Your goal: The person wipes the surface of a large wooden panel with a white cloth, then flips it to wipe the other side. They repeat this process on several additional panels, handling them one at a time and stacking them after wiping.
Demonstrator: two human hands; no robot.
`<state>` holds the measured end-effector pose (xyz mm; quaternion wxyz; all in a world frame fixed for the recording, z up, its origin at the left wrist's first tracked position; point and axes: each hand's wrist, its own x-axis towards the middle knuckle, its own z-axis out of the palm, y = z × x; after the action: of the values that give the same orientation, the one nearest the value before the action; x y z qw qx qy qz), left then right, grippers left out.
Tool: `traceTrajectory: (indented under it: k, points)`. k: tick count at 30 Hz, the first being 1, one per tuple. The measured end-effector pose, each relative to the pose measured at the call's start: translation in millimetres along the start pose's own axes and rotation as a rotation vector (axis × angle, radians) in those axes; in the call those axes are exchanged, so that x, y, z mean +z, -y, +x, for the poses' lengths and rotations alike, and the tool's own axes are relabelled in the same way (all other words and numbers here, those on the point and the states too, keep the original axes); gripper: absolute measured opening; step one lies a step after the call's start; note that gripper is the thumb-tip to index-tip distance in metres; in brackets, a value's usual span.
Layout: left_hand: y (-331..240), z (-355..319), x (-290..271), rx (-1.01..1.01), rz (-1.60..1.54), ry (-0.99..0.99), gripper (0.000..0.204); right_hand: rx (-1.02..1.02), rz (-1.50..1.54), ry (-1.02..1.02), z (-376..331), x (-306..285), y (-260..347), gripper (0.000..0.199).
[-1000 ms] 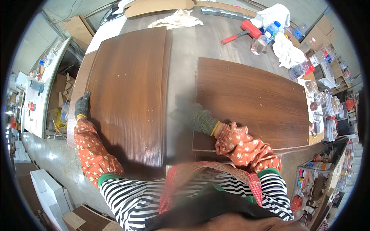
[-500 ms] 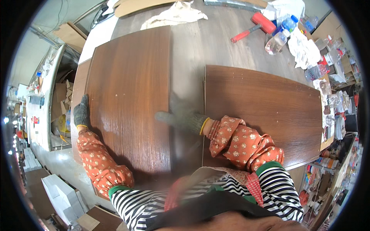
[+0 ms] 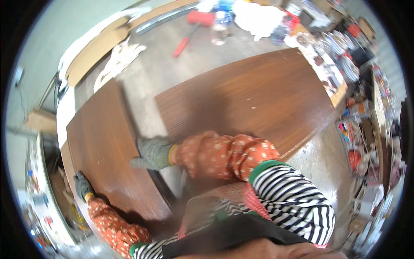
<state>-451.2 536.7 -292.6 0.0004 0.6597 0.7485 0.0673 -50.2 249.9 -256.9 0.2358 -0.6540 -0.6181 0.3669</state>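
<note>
Knit-gloved left hand [image 3: 83,187], knit-gloved right hand [image 3: 155,153]; flat, wood-grained brown panel [image 3: 105,144] between.

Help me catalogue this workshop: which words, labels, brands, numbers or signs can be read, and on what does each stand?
None can be read.
Blue-and-clear bottle: any label is too blurred.
Goods on the right-hand shelving: too small and blurred.
Left brown panel and right brown panel: no lettering visible.

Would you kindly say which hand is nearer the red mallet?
Right. In view, the right hand is below the mallet, by the left panel; the left hand is farther down-left, at the panel's outer edge.
</note>
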Motion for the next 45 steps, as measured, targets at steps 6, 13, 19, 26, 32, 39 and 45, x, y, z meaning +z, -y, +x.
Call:
traceTrajectory:
  k: [6,13,19,26,32,39,45]
  points:
    - [-85.0,-69.1,-24.5,0.363,0.116,-0.23,0.062,-0.304,0.039,-0.226,-37.0,-34.7,-6.5,0.072]
    - [-143.2,-149.2,-9.9,0.642,0.079,-0.189,0.053,-0.293,-0.117,-0.855,-127.1,-114.3,-144.9,0.054]
    - [-173.1,-219.3,0.9,0.696,0.084,-0.222,0.051,0.336,-0.431,-1.212,-371.8,-237.9,-325.7,0.046]
    - [-234.0,-279.9,0.7,0.65,-0.286,-0.113,0.052,0.926,-0.399,-1.181,-542.3,-297.6,-447.7,0.048]
    - [-281.5,-336.7,-6.0,0.636,-0.642,0.015,0.05,0.941,-0.565,-0.832,-543.8,-311.0,-487.5,0.058]
    - [-301.7,-361.2,-17.0,0.706,-0.705,0.045,0.047,1.063,-0.455,-0.535,-538.9,-310.8,-472.2,0.059]
    - [-301.8,-389.3,-36.0,0.688,-0.68,0.131,0.041,0.904,-0.617,-0.571,-535.7,-316.0,-450.0,0.058]
